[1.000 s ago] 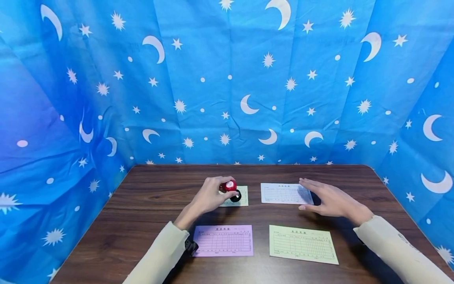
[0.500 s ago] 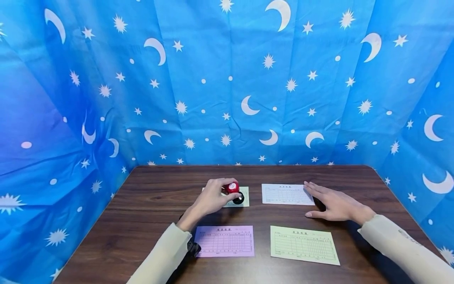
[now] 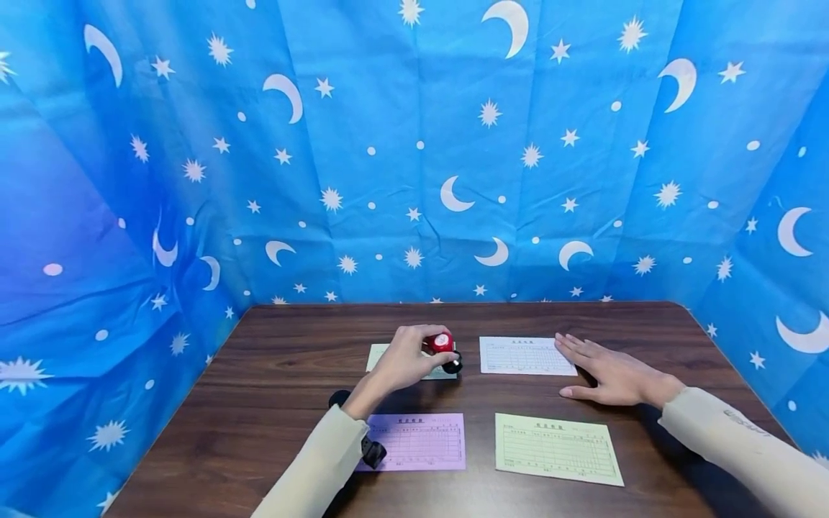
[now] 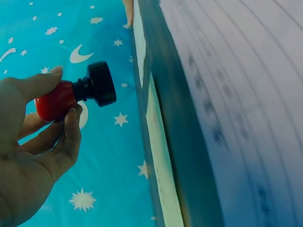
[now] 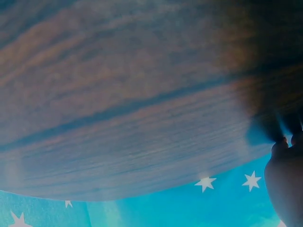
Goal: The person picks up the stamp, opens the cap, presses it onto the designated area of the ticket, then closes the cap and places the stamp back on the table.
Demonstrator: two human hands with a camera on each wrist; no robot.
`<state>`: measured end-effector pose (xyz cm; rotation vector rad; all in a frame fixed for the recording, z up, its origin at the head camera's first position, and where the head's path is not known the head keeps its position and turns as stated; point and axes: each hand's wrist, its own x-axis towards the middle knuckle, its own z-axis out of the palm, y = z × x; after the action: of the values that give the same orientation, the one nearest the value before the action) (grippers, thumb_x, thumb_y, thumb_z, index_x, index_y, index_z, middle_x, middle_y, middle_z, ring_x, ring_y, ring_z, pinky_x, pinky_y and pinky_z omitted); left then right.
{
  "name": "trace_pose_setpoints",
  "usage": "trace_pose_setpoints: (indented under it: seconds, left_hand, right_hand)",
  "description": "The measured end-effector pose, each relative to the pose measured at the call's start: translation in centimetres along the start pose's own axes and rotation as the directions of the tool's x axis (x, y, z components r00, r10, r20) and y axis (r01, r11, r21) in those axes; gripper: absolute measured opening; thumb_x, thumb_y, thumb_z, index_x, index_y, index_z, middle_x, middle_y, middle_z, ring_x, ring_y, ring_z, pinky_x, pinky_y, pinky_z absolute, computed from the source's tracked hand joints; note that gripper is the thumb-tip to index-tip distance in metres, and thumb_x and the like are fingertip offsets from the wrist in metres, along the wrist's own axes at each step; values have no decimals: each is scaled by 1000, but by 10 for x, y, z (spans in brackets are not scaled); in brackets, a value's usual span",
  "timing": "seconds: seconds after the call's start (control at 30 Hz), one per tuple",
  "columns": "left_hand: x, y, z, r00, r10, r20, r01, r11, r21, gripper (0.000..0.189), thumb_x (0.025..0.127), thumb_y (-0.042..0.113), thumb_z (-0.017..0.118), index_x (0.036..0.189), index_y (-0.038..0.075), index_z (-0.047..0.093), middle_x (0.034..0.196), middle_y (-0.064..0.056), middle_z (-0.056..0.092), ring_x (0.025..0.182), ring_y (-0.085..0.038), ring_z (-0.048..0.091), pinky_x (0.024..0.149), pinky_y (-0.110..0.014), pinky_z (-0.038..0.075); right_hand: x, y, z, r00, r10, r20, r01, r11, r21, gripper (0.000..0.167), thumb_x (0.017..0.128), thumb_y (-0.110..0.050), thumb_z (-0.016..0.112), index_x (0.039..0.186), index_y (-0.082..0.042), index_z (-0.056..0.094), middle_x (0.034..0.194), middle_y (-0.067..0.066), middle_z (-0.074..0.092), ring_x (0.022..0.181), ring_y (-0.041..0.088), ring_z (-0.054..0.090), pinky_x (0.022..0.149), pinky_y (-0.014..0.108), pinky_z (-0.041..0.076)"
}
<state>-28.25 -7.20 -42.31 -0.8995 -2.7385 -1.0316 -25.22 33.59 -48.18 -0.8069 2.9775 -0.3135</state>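
Note:
My left hand (image 3: 408,357) pinches a self-inking stamp by its red knob; the stamp (image 4: 59,100) has a wide black base and hangs clear of the table in the left wrist view. In the head view it overlaps the right end of a pale green slip (image 3: 379,354), partly hidden behind the hand. My right hand (image 3: 612,374) lies flat with fingers straight, its fingertips at the right end of a white printed slip (image 3: 526,356). Only part of that hand (image 5: 286,175) shows in the right wrist view.
Nearer the front lie a purple slip (image 3: 427,442), partly under the left wrist's black camera (image 3: 373,453), and a yellow-green slip (image 3: 557,450). The dark wooden table (image 3: 285,352) ends at a blue star-and-moon curtain (image 3: 388,180).
My left hand has moved to the right with the stamp, uncovering the left end of the pale green slip. My right hand has shifted slightly right toward the white slip's end.

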Motion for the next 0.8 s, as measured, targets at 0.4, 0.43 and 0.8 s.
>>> trace_pose_setpoints:
  seconds: [0.4,0.43,0.8]
  left_hand:
    - [40,31,22,996,63,66,-62,998,-16,31,93,28,83,118,13,76,111,-5,77,95,-14,67,83,-23,59]
    - [43,34,24,995,65,76,-65,998,-13,31,92,28,83,119,14,76,112,-5,77,96,-14,67,83,-22,59]
    - [75,68,54,988,48,144,-48,999,-4,41,95,30,80,133,14,72,121,-4,75,103,-13,67,87,-19,58]
  right_hand:
    - [3,-1,2,1000,30,6,-31,999,10,97,95,-75,55,166,-14,29,174,13,29,157,43,34,121,66,36]
    - [3,-1,2,999,31,8,-31,999,13,97,95,-75,55,166,-14,29,174,13,29,157,43,34,121,66,36]
    - [0,3,4,999,51,16,-52,998,38,93,96,-73,54,166,-17,31,173,14,30,155,47,35,117,71,36]
